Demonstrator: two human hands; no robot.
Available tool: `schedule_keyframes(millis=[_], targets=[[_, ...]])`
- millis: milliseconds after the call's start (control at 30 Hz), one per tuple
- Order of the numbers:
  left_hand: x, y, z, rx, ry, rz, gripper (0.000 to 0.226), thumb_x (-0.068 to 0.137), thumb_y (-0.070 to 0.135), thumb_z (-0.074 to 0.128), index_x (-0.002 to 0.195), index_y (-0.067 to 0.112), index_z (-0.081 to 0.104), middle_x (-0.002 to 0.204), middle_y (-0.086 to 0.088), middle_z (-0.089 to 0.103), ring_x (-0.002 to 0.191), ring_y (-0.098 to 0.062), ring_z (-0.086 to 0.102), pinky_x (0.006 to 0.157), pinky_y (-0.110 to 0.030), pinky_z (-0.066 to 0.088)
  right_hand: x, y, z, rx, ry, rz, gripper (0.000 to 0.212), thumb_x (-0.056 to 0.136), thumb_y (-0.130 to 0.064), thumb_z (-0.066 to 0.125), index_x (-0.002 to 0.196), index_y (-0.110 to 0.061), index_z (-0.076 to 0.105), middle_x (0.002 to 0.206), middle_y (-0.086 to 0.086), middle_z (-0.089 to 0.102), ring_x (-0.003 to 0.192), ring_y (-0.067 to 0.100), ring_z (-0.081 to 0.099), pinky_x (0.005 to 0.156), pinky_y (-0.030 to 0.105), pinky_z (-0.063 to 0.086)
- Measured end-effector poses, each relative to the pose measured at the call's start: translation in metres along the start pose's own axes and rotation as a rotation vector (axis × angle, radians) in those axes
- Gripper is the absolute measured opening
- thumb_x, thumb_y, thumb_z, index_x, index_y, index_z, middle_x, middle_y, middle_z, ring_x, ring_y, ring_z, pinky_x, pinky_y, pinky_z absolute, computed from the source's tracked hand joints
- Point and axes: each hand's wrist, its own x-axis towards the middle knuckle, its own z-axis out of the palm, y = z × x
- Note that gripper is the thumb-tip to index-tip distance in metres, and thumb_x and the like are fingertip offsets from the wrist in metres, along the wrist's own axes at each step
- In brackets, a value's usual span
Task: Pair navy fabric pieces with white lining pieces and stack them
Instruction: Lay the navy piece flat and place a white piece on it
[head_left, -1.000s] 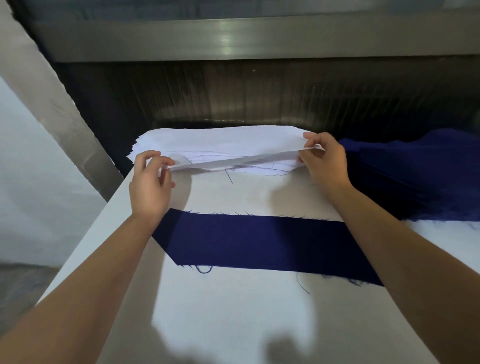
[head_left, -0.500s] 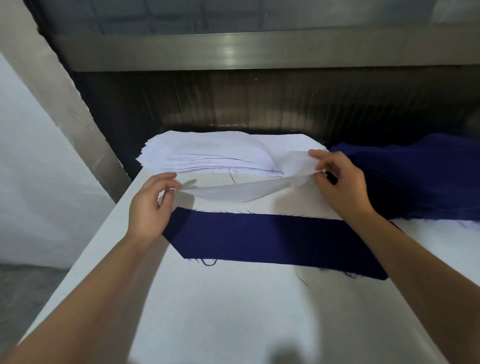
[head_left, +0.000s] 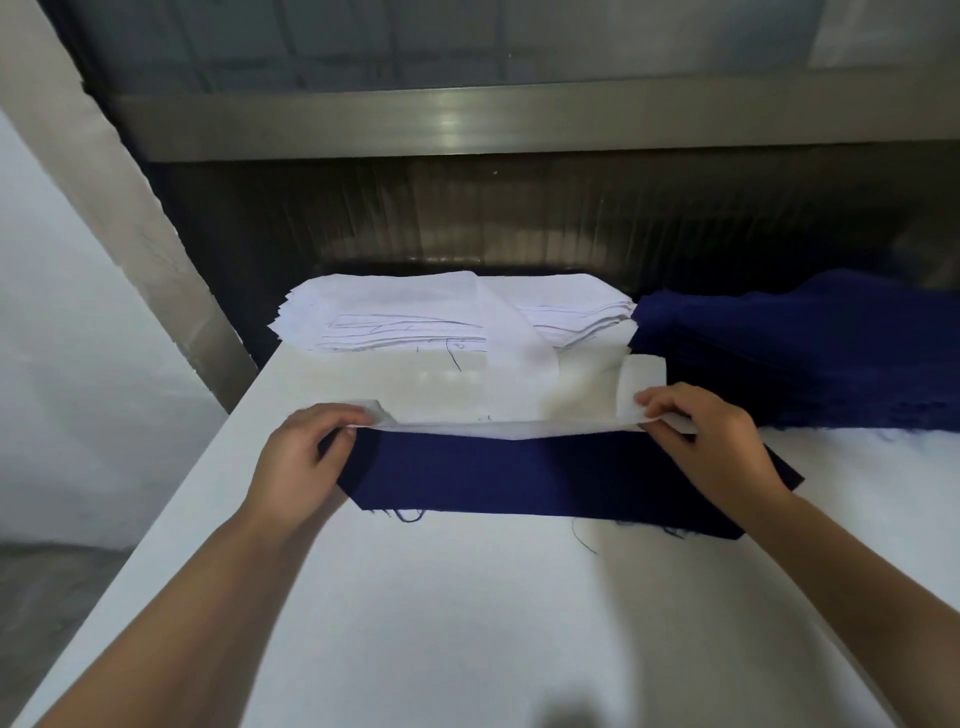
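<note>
Left hand (head_left: 298, 457), right hand (head_left: 711, 447) each pinch white lining piece (head_left: 498, 428) end; stretched above navy strip (head_left: 519, 478).

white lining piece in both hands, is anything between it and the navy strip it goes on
Nothing visible. The left hand and right hand pinch the white lining piece taut along the far edge of the navy strip, whose top lies bare; only the hands themselves overlap its ends.

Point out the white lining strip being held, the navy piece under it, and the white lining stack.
white lining strip (head_left: 493, 430): head view, middle of the stretched span.
navy piece (head_left: 519, 478): head view, its bare centre.
white lining stack (head_left: 395, 306): head view, top sheet, left part.
</note>
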Motion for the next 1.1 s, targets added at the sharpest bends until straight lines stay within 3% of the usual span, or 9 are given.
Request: schedule_keyframes(millis=[167,367,467,567,633,767,900,1100], targets=[[-0.013,-0.003,-0.007,-0.002,-0.054,-0.008,0.030,0.088,-0.009,0.057,0.097,0.014,0.073,0.100,0.018,0.064,0.096,-0.012,0.059,0.081,-0.005,0.039,-0.027,0.006,-0.014,-0.155,0.005,-0.073,0.018,0.072,0.009,0.072,0.079,-0.005,0.065,0.092,0.006,0.068,0.081,0.017,0.061,0.073,0.009,0.042],[-0.026,0.001,-0.006,-0.078,-0.119,0.000,0.051,0.083,-0.020,0.053,0.098,0.027,0.066,0.099,0.006,0.069,0.097,0.010,0.056,0.086,-0.008,0.041,-0.053,0.011,-0.022,-0.187,-0.040,0.037,0.027,0.068,0.016,0.066,0.083,-0.008,0.066,0.087,0.001,0.064,0.074,0.014,0.056,0.069,0.015,0.039],[-0.030,0.000,-0.007,-0.114,-0.133,-0.057,0.055,0.087,-0.020,0.045,0.090,0.031,0.068,0.103,0.010,0.069,0.101,0.009,0.055,0.091,-0.008,0.038,-0.055,0.012,-0.021,-0.130,-0.067,0.156,0.022,0.078,0.005,0.061,0.090,-0.012,0.065,0.087,-0.005,0.061,0.072,0.007,0.053,0.065,0.017,0.038],[-0.032,0.002,-0.008,-0.134,-0.130,-0.105,0.051,0.092,-0.011,0.045,0.087,0.036,0.066,0.098,0.026,0.068,0.097,0.013,0.054,0.086,-0.002,0.036,-0.049,0.012,-0.018,-0.053,-0.011,0.256,0.008,0.087,-0.013,0.060,0.089,-0.020,0.061,0.083,-0.014,0.057,0.071,0.002,0.052,0.062,0.014,0.037],[-0.031,0.002,-0.008,-0.133,-0.134,-0.111,0.046,0.093,-0.005,0.050,0.086,0.038,0.065,0.097,0.033,0.065,0.088,0.010,0.057,0.079,-0.003,0.038,-0.048,0.013,-0.015,-0.056,0.037,0.285,0.010,0.086,-0.008,0.061,0.089,-0.018,0.062,0.083,-0.009,0.058,0.073,0.000,0.050,0.063,0.013,0.036],[-0.030,0.001,-0.006,-0.182,-0.109,-0.140,0.040,0.091,-0.004,0.056,0.088,0.035,0.065,0.099,0.011,0.071,0.081,-0.011,0.060,0.076,-0.017,0.046,-0.052,0.018,-0.012,-0.078,0.132,0.296,0.026,0.078,0.014,0.058,0.085,-0.009,0.066,0.082,-0.004,0.058,0.069,0.009,0.051,0.064,0.010,0.037],[-0.033,0.000,-0.002,-0.219,-0.073,-0.176,0.039,0.089,-0.006,0.059,0.088,0.032,0.065,0.102,0.008,0.070,0.079,-0.004,0.058,0.071,-0.004,0.042,-0.052,0.021,-0.012,-0.095,0.174,0.258,0.027,0.079,0.016,0.056,0.084,-0.008,0.067,0.085,-0.002,0.059,0.080,0.018,0.054,0.074,0.027,0.039],[-0.034,0.002,-0.004,-0.183,-0.054,-0.140,0.034,0.095,0.005,0.055,0.088,0.038,0.063,0.095,0.012,0.069,0.082,0.006,0.058,0.072,-0.004,0.040,-0.051,0.025,-0.012,-0.117,0.148,0.240,0.029,0.082,0.016,0.052,0.085,-0.007,0.068,0.089,-0.002,0.060,0.087,0.019,0.053,0.081,0.030,0.039]])
